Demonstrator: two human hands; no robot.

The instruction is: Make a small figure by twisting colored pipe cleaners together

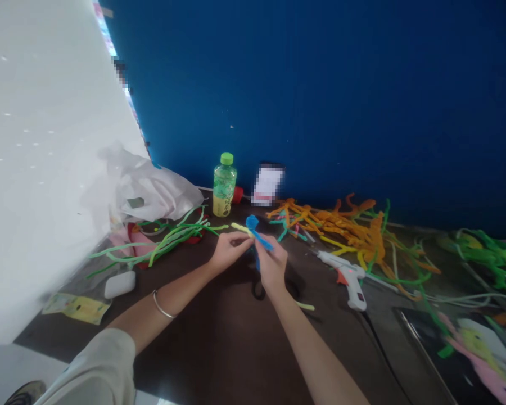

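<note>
Over the middle of the table, my two hands meet at the fingertips. My right hand [272, 263] is closed round a blue pipe cleaner figure [253, 223], which has a bunched top and limbs poking out past the fingers. A pale yellow pipe cleaner [240, 228] crosses the blue piece and sticks out to the left. My left hand [231, 253] pinches at that crossing, thumb and forefinger together, apparently on the yellow pipe cleaner; the exact contact is blurred. Below my right wrist lies another pale yellow pipe cleaner [306, 306], next to a dark loop.
A white glue gun [349, 278] with a cord lies right, near an orange pipe cleaner pile [341, 222]. Green pipe cleaners [172, 242] and a white case [120, 284] lie left. A drink bottle [224, 188] and a phone [268, 184] stand before the blue wall [320, 101].
</note>
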